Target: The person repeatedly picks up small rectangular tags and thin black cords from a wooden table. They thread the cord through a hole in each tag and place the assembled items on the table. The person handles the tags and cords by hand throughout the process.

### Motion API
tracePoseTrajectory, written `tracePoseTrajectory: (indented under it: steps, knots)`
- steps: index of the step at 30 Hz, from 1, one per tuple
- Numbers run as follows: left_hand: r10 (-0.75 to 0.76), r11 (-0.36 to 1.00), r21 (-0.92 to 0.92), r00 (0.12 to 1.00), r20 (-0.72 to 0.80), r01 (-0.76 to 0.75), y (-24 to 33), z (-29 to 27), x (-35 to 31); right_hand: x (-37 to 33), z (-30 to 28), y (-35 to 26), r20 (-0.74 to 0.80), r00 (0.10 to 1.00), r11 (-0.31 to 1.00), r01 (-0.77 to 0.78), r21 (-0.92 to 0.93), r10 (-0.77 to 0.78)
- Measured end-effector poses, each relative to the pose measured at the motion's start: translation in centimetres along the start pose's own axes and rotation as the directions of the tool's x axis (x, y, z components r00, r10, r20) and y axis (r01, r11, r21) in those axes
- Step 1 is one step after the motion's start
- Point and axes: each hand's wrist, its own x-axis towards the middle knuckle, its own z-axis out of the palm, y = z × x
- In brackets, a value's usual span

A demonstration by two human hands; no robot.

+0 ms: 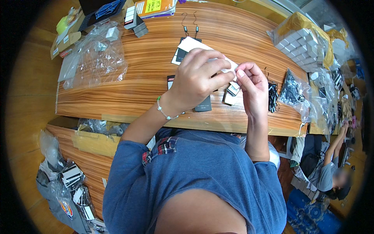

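Both my hands are raised over the wooden table, holding a flat white piece that looks like thin card or a flat carton. Across its top lies my left hand, fingers curled round it; the back of the hand hides its middle. At its right end my right hand pinches with thumb and forefinger. Beneath the hands are dark tags or cards with two black cords, a black card and a small stack of pale-edged pieces.
Bundled black cords and a bag of black items lie on the right. Behind them sits a wrapped block of small white boxes. Clear plastic bags and stacked cards are on the left. Another person is at the far right.
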Motion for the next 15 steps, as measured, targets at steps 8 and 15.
tracePoseTrajectory:
  steps: [8,15]
  knots:
    - [-0.128,0.980,-0.162,0.989,-0.067,0.116,-1.0,0.6,-1.6,1.1,-2.0,-1.0,-0.169,0.933,0.884,0.355,0.305,-0.316]
    - [-0.474,0.523,-0.727,0.861,0.187,0.445,-1.7,1.5,-2.4,1.2,-0.6,-1.9,-0.051,0.918,0.786,0.363,0.500,-0.392]
